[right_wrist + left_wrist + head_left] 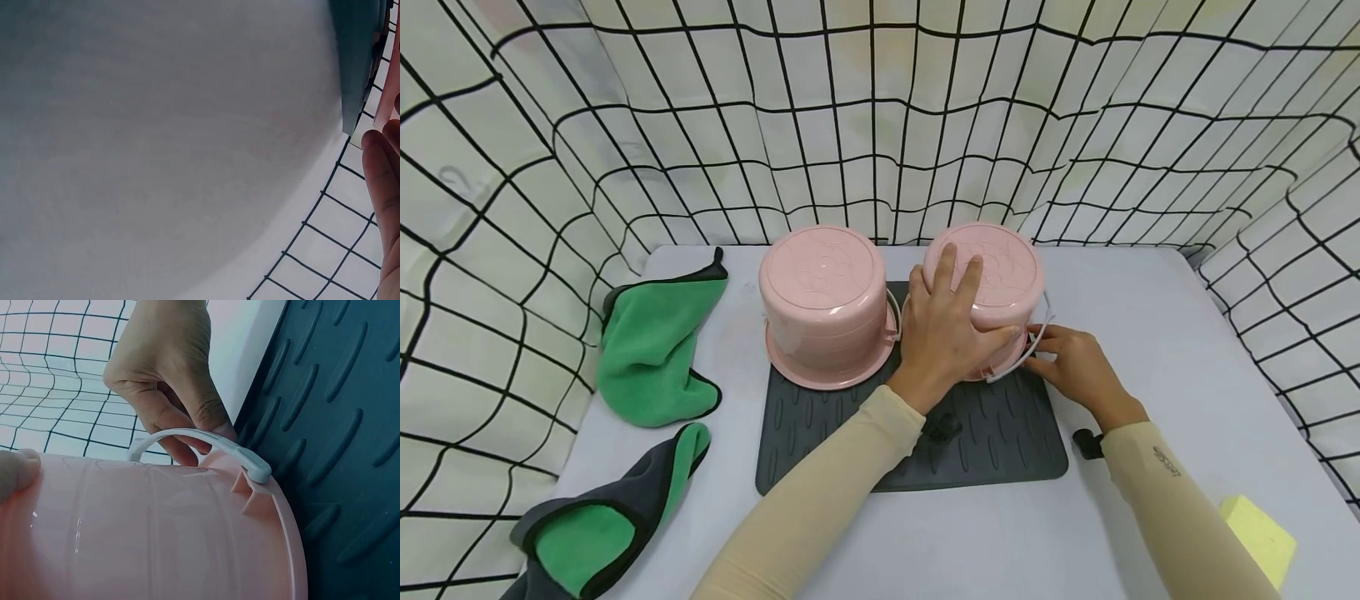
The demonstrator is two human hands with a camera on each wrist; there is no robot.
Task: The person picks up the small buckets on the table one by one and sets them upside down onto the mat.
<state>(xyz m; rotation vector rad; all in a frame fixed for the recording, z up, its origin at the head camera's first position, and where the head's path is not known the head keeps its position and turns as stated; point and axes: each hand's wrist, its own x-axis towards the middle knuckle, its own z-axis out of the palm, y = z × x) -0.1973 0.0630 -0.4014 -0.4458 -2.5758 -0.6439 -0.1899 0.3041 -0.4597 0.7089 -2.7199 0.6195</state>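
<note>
Two pink buckets stand upside down on a dark grey ridged mat (1000, 454). My left hand (943, 333) lies with spread fingers over the base and near side of the right bucket (1011, 271). At that bucket's lower right rim, my right hand (1078, 362) pinches the edge beside the white handle (1047, 321). The left wrist view shows the right thumb at the rim and curled fingers behind the handle (206, 439). Only part of the right hand (384, 194) shows in the right wrist view. The left bucket (823, 292) stands untouched beside my left hand.
Two green cloths with dark edging, one flat (658, 350) and one folded (587, 533), lie at the left of the white table (1000, 542). A yellow block (1258, 537) sits at the right front. Black netting (872, 100) surrounds the table's back and sides.
</note>
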